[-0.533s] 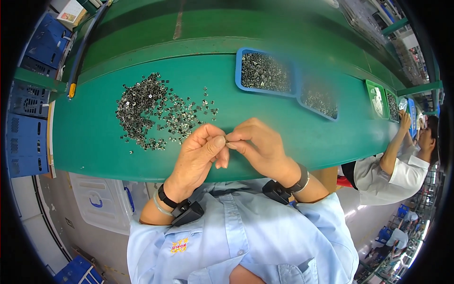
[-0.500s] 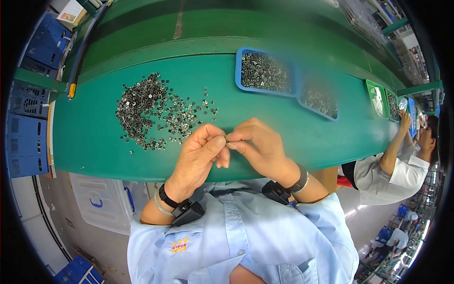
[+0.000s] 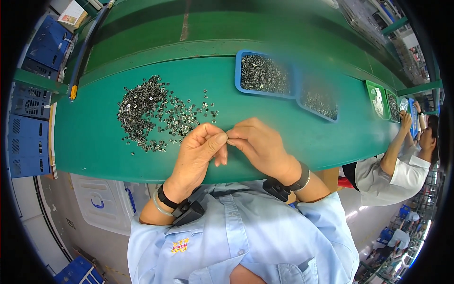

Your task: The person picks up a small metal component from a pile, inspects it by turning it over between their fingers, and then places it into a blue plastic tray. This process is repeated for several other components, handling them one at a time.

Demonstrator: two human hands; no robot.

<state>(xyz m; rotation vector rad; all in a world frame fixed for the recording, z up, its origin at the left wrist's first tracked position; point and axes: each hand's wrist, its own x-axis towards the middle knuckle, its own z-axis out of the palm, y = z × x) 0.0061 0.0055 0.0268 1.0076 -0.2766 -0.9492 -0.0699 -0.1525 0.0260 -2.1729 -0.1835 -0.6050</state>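
Observation:
My left hand (image 3: 202,147) and my right hand (image 3: 257,144) meet above the near part of the green table, thumbs and fingertips pinched together. Whatever lies between the fingertips is too small and covered to make out. Beyond my left hand spreads a loose pile of small black and silver square parts (image 3: 142,106), thinning out toward the right. Farther off on the right stands a blue tray (image 3: 238,80) filled with similar small parts. A second blue tray (image 3: 318,115) adjoins it, partly blurred, with small parts inside.
At the far right, a co-worker (image 3: 395,175) sits at the same table (image 3: 94,158), near a green tray (image 3: 385,106) of white pieces. Blue crates (image 3: 29,146) stack along the left. A clear plastic box (image 3: 99,201) lies below the table's front edge.
Both hands stay pinched together in nearly the same place. The small dark part that showed at the fingertips is now covered by them. The view has shifted slightly.

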